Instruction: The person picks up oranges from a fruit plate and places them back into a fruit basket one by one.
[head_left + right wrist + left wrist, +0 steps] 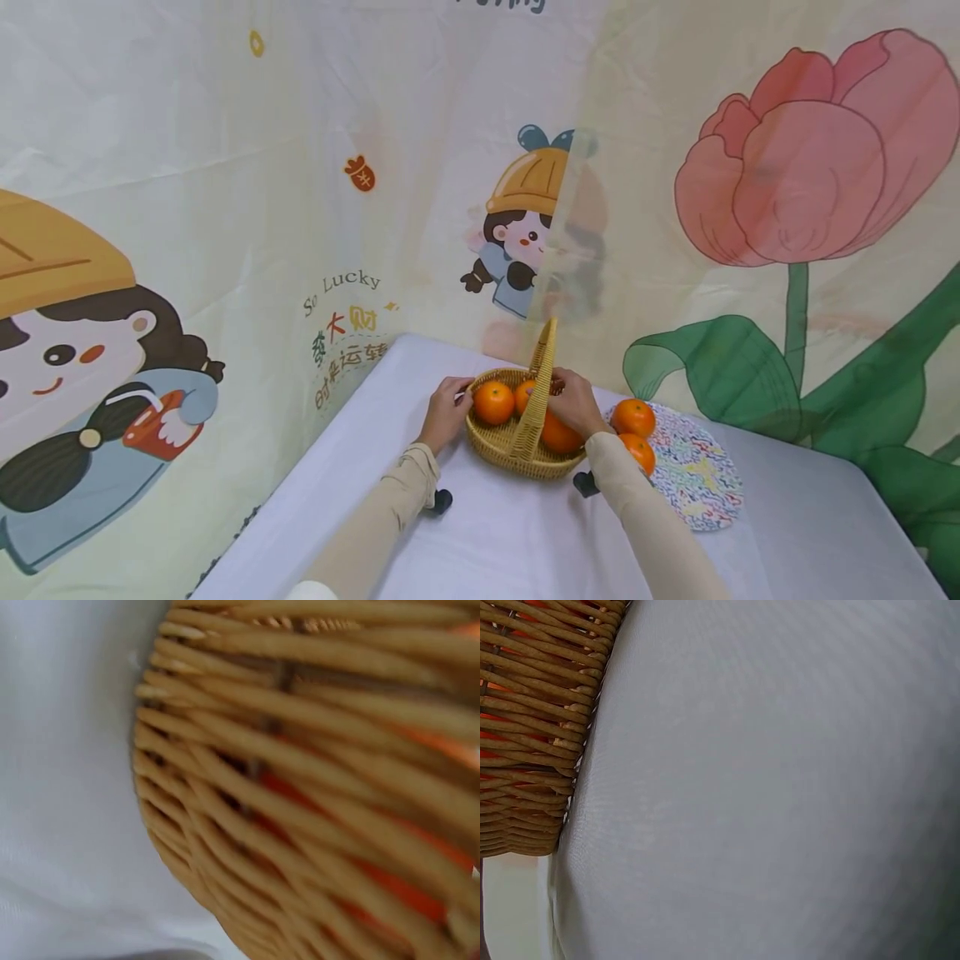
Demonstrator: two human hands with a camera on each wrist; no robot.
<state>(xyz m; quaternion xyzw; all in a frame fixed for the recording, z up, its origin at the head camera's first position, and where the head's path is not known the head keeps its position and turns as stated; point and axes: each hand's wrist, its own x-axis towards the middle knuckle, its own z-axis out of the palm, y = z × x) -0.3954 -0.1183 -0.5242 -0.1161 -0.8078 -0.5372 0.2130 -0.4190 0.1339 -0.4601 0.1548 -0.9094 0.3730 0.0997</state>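
Note:
A wicker basket [498, 450] with a tall arched handle [534, 408] stands on the white cloth. Inside it lie several oranges: one orange [493, 403] at the left, one partly behind the handle, another under my right hand. At the basket's left rim, my left hand [444, 410] pinches the edge between thumb and fingers. My right hand [577, 404] reaches over the right side, fingers bent down among the oranges beside the handle. Its fingertips are partly hidden, and I cannot tell what they hold. Both wrist views show woven basket wall [536, 697] [300, 765] with orange showing through.
Right of the basket, two more oranges [633, 417] sit at the edge of a round, colourful speckled mat [701, 475]. White cloth [480, 542] covers the table. Printed fabric curtains [420, 208] with cartoon figures and a large tulip hang close behind the table.

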